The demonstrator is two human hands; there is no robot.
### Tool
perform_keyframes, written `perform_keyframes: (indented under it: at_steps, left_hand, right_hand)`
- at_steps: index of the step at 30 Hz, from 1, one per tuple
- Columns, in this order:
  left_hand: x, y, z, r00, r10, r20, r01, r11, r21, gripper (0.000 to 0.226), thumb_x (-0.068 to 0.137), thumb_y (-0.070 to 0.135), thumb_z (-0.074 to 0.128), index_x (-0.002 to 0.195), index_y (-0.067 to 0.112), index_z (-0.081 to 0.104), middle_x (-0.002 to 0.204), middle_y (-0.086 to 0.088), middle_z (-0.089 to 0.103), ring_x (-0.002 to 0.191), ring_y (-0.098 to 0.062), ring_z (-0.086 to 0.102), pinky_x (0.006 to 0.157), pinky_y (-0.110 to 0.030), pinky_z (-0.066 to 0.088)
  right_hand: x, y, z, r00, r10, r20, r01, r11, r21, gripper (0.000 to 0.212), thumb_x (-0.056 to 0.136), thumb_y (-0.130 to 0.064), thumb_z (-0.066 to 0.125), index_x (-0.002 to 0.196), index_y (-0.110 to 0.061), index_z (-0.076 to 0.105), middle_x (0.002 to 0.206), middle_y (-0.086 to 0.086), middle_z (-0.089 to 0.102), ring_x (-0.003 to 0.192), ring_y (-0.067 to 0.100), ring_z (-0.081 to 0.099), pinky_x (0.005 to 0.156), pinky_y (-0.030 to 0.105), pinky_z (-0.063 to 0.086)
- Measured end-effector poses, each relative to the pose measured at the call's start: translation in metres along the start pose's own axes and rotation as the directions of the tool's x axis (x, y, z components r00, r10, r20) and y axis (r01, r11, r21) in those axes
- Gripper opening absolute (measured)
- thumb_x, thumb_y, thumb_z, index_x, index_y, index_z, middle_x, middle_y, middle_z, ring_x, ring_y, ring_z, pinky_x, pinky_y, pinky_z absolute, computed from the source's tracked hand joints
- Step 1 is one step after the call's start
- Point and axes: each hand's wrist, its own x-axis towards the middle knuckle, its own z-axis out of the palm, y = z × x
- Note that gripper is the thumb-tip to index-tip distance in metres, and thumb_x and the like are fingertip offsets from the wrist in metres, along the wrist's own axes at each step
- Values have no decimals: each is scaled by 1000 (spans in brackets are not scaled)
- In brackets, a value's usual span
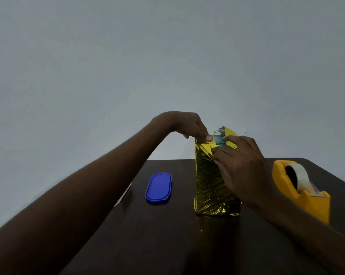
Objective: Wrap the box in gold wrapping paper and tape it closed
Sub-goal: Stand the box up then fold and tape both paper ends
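Box (pixel 219 138) stands upright near the middle of the dark surface (pixel 167 235), sheathed in gold wrapping paper (pixel 211 185) with only a teal patch showing at its open top. Left hand (pixel 189 126) has a closed grip, thumb and fingers pinching the paper's upper left edge. Right hand (pixel 245 165) has curled fingers pressing and pinching a paper flap against the box top. A blue oval lid (pixel 159 188) lies flat to the left, apart. A yellow tape dispenser (pixel 304 192) holding a clear tape roll (pixel 297 174) sits at the right.
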Motion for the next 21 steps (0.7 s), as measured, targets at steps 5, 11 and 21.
perform_keyframes:
  at_steps: [5, 11, 21]
  left_hand:
    - [-5, 0, 4, 999, 17, -43, -14, 998, 56, 49, 87, 47, 66, 127, 18, 66, 128, 1, 65, 116, -16, 57, 97, -32, 45]
    - [-8, -5, 12, 995, 11, -95, -12, 1000, -12, 46, 84, 46, 70, 122, 18, 70, 125, 3, 66, 111, -12, 57, 87, -25, 42]
    - [-13, -7, 15, 991, 43, -124, -49, 998, -43, 48, 83, 44, 72, 123, 18, 68, 110, 12, 60, 104, -7, 55, 83, -23, 40]
  right_hand:
    - [-3, -3, 0, 1000, -5, -2, 5, 999, -52, 17, 78, -8, 74, 95, -5, 74, 99, 11, 74, 108, 37, 62, 95, 43, 38]
    - [-5, -4, -5, 1000, -7, -15, 7, 1000, 12, 21, 87, -20, 64, 98, -7, 76, 105, 8, 74, 111, 33, 61, 96, 43, 40]
    - [-10, 26, -39, 863, 501, -64, -495, 865, 86, 17, 89, -22, 59, 93, -18, 76, 85, 2, 74, 80, 28, 65, 64, 32, 45]
